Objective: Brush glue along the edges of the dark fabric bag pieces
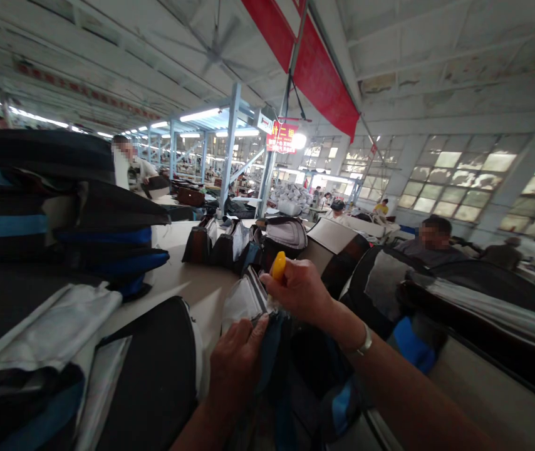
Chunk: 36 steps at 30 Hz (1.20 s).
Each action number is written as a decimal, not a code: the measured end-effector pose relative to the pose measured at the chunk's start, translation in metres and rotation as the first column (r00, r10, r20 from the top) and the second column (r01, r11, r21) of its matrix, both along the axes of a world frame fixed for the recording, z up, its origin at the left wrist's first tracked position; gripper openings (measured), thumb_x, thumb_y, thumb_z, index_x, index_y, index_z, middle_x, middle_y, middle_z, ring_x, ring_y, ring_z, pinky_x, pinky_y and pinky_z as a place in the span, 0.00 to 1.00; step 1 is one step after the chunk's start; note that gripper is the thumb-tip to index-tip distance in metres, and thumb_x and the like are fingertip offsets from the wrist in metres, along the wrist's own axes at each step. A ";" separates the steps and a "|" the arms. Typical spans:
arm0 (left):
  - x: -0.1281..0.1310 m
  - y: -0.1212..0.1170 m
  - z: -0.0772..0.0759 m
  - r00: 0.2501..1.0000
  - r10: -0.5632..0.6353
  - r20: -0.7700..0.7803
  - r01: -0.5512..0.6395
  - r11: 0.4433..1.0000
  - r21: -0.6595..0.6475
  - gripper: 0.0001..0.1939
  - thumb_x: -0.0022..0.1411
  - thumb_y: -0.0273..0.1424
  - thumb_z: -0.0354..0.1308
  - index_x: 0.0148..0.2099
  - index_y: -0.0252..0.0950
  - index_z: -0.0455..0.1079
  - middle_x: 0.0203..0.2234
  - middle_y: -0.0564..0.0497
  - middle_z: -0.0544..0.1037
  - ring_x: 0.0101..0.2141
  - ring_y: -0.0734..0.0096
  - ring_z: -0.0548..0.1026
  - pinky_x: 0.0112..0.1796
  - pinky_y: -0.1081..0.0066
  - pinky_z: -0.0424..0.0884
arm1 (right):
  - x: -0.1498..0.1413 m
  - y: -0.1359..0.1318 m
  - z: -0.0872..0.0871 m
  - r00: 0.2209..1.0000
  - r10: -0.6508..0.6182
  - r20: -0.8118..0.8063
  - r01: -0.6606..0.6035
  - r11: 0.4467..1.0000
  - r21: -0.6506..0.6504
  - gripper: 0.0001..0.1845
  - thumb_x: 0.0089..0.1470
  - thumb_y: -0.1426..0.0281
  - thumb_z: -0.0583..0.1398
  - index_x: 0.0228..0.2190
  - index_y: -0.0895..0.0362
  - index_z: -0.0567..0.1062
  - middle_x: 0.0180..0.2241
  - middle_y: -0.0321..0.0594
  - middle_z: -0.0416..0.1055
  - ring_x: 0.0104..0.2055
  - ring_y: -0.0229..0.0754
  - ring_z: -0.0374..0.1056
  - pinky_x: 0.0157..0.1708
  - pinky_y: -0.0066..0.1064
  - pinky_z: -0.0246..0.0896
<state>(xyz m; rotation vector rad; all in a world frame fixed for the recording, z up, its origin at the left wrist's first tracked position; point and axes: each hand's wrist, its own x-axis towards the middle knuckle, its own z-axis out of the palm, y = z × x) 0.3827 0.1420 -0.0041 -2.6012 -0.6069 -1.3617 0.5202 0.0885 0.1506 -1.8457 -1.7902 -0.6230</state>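
Note:
In the middle of the head view, my right hand (pixel 302 289) is closed around a small tool with a yellow handle (pixel 279 266). Its working end is hidden, so its exact kind does not show. Just below and to the left, my left hand (pixel 238 354) pinches the edge of a sewn fabric bag piece (pixel 245 297) with a whitish lining and dark edging. Dark and teal cloth (pixel 272 351) hangs from that edge beneath my hands. The yellow tool is right at the seam, close to my left fingertips.
Dark and blue bag pieces (pixel 103 247) are stacked high on the left. A black curved panel (pixel 155 376) lies on the pale table (pixel 173 275). More sewn pieces (pixel 230 241) stand beyond my hands. Large bag parts (pixel 389 294) crowd the right, where a co-worker (pixel 431 241) sits.

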 end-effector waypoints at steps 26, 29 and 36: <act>-0.035 0.050 0.052 0.961 0.135 0.242 -0.056 0.950 -0.307 0.19 0.68 0.40 0.52 0.54 0.34 0.71 0.42 0.43 0.74 0.45 0.55 0.72 0.48 0.57 0.68 | -0.022 -0.015 -0.066 -0.773 0.441 -0.456 0.187 0.845 0.500 0.14 0.55 0.66 0.62 0.22 0.57 0.66 0.09 0.23 0.51 0.11 0.28 0.40 0.17 0.26 0.52; -0.037 0.037 0.052 0.969 0.173 0.177 -0.131 0.966 -0.224 0.16 0.70 0.39 0.48 0.47 0.35 0.73 0.41 0.43 0.75 0.45 0.55 0.72 0.49 0.59 0.67 | -0.029 -0.006 -0.071 -0.837 0.425 -0.345 0.191 0.816 0.545 0.16 0.60 0.67 0.57 0.22 0.57 0.67 0.10 0.24 0.52 0.11 0.29 0.42 0.19 0.27 0.55; -0.031 0.008 0.080 0.921 0.358 -0.152 -0.389 0.836 -0.386 0.29 0.62 0.47 0.55 0.56 0.29 0.65 0.46 0.40 0.72 0.44 0.50 0.74 0.40 0.60 0.72 | -0.042 0.003 -0.068 -0.922 0.353 -0.158 0.206 0.794 0.572 0.22 0.61 0.68 0.53 0.16 0.57 0.60 0.09 0.26 0.51 0.10 0.29 0.42 0.16 0.24 0.48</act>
